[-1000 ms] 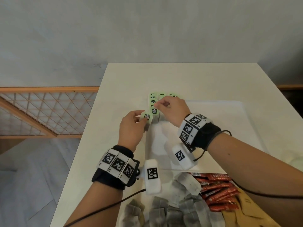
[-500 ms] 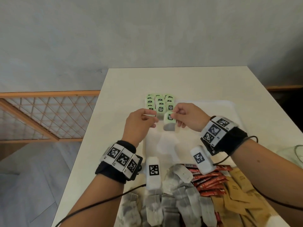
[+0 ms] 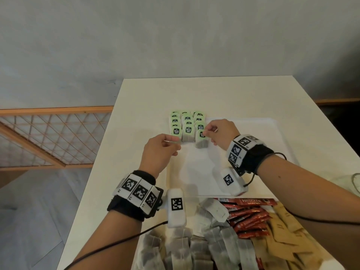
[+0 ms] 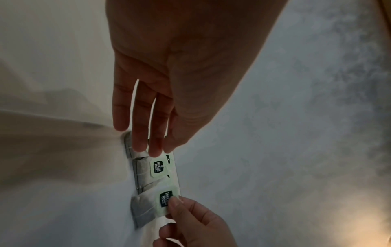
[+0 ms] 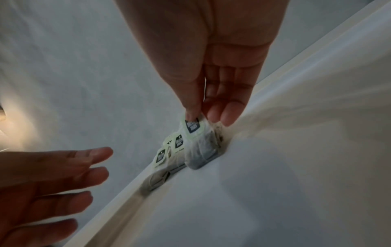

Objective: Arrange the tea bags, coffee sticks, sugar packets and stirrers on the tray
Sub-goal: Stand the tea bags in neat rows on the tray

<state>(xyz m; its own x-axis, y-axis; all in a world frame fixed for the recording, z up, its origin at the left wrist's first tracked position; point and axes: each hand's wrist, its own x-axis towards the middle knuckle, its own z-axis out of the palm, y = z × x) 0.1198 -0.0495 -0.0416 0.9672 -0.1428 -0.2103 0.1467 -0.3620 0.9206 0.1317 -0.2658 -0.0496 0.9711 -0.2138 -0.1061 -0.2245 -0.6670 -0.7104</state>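
A white tray (image 3: pixel 253 137) lies on the table. Green-tagged tea bags (image 3: pixel 188 123) stand in three columns in its far left corner. My right hand (image 3: pixel 206 132) pinches the green tag of a tea bag (image 3: pixel 201 142) at the near end of the right column, the bag's bottom touching the tray. The right wrist view shows thumb and fingers of this hand (image 5: pixel 196 117) on the tag of that bag (image 5: pixel 201 147). My left hand (image 3: pixel 175 147) hovers by the left column with straight fingers (image 4: pixel 155 150) at the nearest bags, holding nothing.
Near the table's front lie a pile of loose tea bags (image 3: pixel 194 248), red coffee sticks (image 3: pixel 247 217) and brown sugar packets (image 3: pixel 282 236). A wooden lattice railing (image 3: pixel 48 137) stands beyond the table's left edge. Most of the tray's floor is bare.
My right hand carried a tea bag from the left columns to the right and set it down at the front of the right column. My left hand let go of a tag and eased back.
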